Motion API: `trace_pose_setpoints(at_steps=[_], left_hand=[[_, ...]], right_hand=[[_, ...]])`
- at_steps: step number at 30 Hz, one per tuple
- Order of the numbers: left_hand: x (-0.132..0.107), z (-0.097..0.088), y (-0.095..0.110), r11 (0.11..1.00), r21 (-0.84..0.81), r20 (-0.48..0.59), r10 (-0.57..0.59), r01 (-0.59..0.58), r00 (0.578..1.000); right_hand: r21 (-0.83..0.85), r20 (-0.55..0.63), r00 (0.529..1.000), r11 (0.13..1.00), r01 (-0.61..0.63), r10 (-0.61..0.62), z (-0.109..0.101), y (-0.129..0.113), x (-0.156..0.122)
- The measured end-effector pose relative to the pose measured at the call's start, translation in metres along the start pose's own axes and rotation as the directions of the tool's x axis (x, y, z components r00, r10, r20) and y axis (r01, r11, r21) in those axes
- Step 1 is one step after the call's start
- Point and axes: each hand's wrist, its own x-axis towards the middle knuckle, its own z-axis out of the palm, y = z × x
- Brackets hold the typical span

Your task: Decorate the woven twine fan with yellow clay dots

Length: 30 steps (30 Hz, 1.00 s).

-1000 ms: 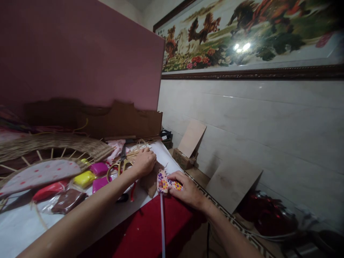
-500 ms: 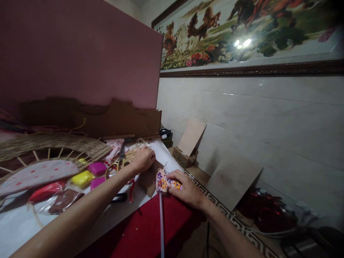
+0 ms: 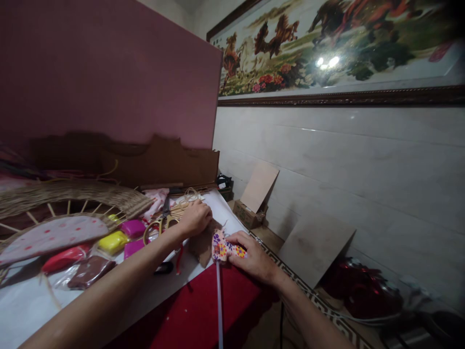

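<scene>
My right hand (image 3: 254,257) is wrapped around the handle of a flower-patterned glue gun (image 3: 219,247). A long translucent glue stick (image 3: 219,305) sticks out of its back end toward me. Just beyond the gun, my left hand (image 3: 196,219) is closed at the far part of a brown cardboard piece (image 3: 200,248); what its fingers pinch, if anything, is hidden. Gold-handled scissors (image 3: 164,222) lie beside my left wrist, by a bundle of thin sticks (image 3: 178,210) and a coil of twine (image 3: 191,195).
Left on the white sheet (image 3: 25,300) are a woven fan-shaped piece (image 3: 83,194), yellow (image 3: 113,242), purple (image 3: 132,228) and red packets (image 3: 65,258), and a bagged brown lump (image 3: 90,272). Red cloth (image 3: 174,315) covers the near edge. Boards (image 3: 316,247) lean at the wall.
Both hands and the glue gun stay almost in place. The whole view has shifted very slightly.
</scene>
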Motion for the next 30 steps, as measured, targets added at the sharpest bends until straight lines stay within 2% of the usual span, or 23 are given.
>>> trace_pose_setpoints(at_steps=[3,10,24,30], left_hand=[[-0.002,-0.004,-0.003,0.995,-0.032,-0.031,-0.091,0.09,0.995],[-0.005,-0.007,-0.005,0.985,-0.073,-0.018,-0.158,0.156,0.987],[-0.007,-0.004,0.006,0.999,0.007,0.023,0.034,-0.035,0.999],[-0.005,-0.003,0.008,0.998,0.026,0.033,0.048,-0.048,0.998]], right_hand=[[-0.002,0.002,1.0,1.0,0.013,-0.013,0.0,0.001,0.0],[-0.012,0.006,1.0,1.0,0.004,-0.004,0.001,0.002,0.0],[-0.011,-0.001,1.0,1.0,-0.019,0.019,0.002,0.0,0.0],[-0.017,0.0,1.0,1.0,-0.021,0.021,0.002,0.0,0.001]])
